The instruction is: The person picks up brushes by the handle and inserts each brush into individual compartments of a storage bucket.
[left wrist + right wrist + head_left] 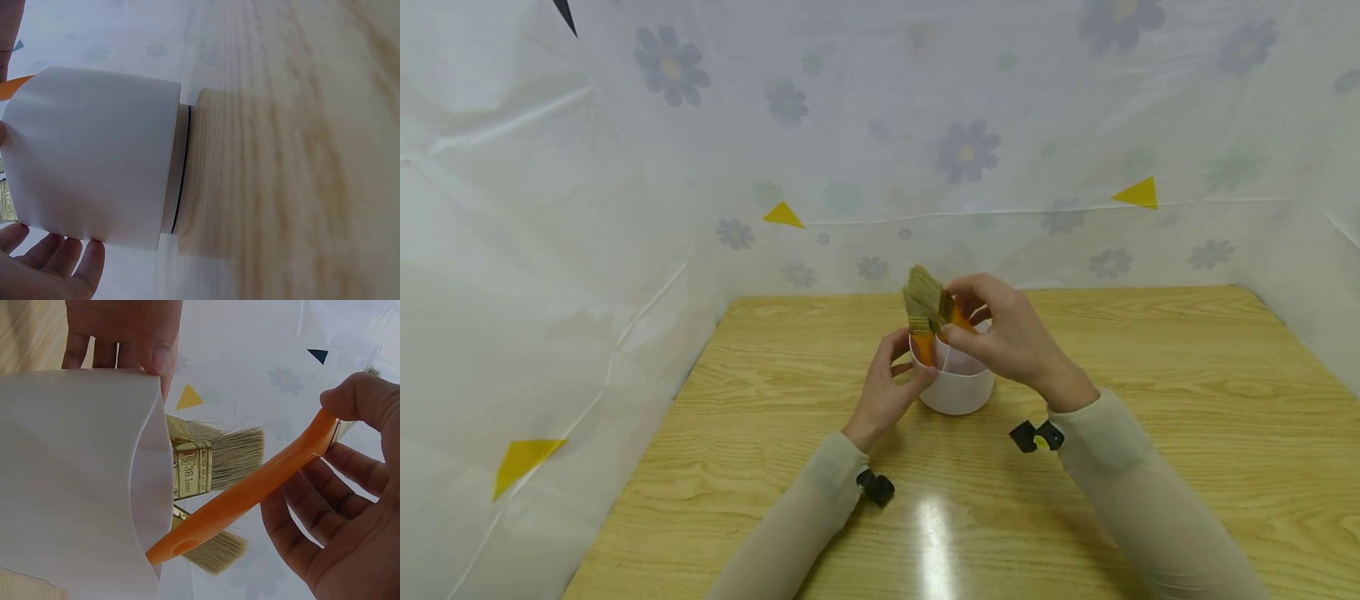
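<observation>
A round white holder (958, 393) with a divider inside stands on the table, its narrower base showing in the left wrist view. My left hand (889, 392) holds it by the side, fingertips pressed against the wall. With my right hand (1013, 337) I pinch a flat paintbrush (244, 490) near its metal band. Its orange handle slants down, the holed end at the holder's mouth, and its bristles point up and away. Other paintbrushes (234, 459) stand in the holder with bristles up, one with its orange handle (924, 348) visible; their lower parts are hidden inside.
The wood-grain table (760, 400) spreads out around the holder. Behind it hangs a pale flowered sheet (880, 125), with yellow triangles (1137, 194) stuck on it. Another sheet (550, 292) borders the left side. Each wrist wears a small black camera (877, 487).
</observation>
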A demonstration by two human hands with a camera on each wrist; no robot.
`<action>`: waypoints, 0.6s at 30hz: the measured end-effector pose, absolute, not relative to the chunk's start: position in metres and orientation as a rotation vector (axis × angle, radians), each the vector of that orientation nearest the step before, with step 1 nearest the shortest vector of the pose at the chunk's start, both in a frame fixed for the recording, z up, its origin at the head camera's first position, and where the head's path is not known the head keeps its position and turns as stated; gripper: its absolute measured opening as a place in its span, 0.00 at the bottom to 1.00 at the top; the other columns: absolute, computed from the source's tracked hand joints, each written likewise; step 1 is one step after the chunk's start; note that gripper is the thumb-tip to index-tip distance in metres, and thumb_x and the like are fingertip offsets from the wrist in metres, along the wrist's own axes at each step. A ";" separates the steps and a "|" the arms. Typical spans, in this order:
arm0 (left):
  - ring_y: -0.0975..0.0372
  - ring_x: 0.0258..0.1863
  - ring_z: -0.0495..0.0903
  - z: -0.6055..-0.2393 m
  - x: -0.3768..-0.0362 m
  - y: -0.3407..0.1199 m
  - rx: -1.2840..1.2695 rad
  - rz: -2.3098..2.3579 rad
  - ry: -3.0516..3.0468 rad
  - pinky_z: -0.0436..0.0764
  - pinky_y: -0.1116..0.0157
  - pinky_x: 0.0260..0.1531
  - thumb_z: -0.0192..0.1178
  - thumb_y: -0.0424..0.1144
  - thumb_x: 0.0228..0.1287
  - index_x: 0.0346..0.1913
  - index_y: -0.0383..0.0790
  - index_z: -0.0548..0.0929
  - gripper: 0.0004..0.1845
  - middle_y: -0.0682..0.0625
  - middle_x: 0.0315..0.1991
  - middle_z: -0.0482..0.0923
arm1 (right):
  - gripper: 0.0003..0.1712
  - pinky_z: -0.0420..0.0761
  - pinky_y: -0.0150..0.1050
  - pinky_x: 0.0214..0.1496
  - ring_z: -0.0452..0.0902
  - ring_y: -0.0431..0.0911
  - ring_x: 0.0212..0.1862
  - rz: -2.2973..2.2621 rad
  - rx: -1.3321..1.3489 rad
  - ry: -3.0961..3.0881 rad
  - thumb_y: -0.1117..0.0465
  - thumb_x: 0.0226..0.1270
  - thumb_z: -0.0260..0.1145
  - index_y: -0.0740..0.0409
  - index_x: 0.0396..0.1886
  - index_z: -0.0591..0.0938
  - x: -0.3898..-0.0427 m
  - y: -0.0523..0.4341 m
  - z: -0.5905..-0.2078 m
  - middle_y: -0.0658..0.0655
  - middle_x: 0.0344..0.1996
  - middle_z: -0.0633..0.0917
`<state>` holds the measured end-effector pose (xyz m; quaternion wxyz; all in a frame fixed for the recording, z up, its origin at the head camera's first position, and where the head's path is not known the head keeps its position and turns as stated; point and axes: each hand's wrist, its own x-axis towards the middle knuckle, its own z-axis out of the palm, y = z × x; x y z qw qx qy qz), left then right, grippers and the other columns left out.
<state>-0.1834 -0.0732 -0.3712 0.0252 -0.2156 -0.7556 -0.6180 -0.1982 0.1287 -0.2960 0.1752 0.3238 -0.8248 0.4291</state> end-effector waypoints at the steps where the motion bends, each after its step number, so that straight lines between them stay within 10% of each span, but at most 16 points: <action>1: 0.46 0.65 0.63 -0.371 -0.184 -0.073 -0.668 -1.907 -2.338 0.67 0.45 0.60 0.61 0.33 0.63 0.70 0.31 0.59 0.34 0.36 0.66 0.62 | 0.23 0.80 0.43 0.39 0.76 0.43 0.37 1.219 0.920 -2.336 0.63 0.58 0.70 0.58 0.54 0.77 -0.199 0.129 -0.297 0.52 0.40 0.80; 18: 0.48 0.65 0.63 -0.373 -0.184 -0.074 -0.671 -1.892 -2.351 0.68 0.46 0.59 0.61 0.35 0.64 0.70 0.34 0.59 0.35 0.38 0.66 0.62 | 0.20 0.81 0.47 0.39 0.77 0.43 0.37 1.259 0.906 -2.340 0.63 0.58 0.71 0.53 0.50 0.78 -0.201 0.132 -0.308 0.49 0.41 0.80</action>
